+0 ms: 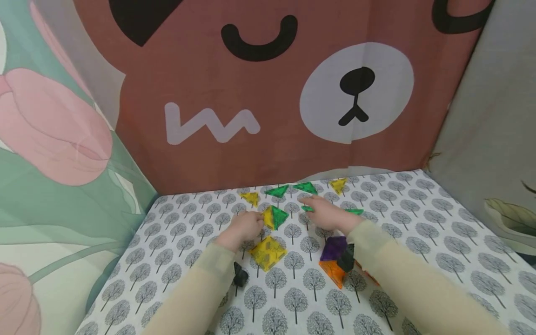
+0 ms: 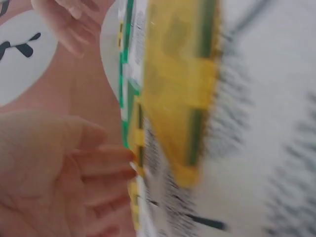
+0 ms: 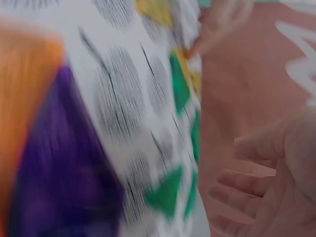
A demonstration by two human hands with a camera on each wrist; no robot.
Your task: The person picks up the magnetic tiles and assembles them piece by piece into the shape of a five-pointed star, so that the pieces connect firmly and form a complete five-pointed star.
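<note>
My left hand (image 1: 243, 228) is at the left corner of a yellow triangle tile (image 1: 268, 217), its fingertips touching the edge. That tile lies against a green triangle tile (image 1: 279, 217). In the left wrist view the fingers (image 2: 108, 163) stretch toward the tile's edge, not curled round it. My right hand (image 1: 326, 214) is held over the cloth with loosely bent fingers and nothing in it. Beneath it, green tile (image 1: 307, 209) shows on the left side and more green tile (image 1: 355, 211) on the right; the hand hides what lies between.
Yellow tiles (image 1: 268, 253) form a square nearer me. A purple tile (image 1: 332, 248) and an orange tile (image 1: 332, 272) lie under my right wrist. Along the back are green triangles (image 1: 277, 191) and yellow triangles (image 1: 250, 198). A bear-print curtain (image 1: 251, 158) hangs behind the tree-patterned cloth (image 1: 197, 228).
</note>
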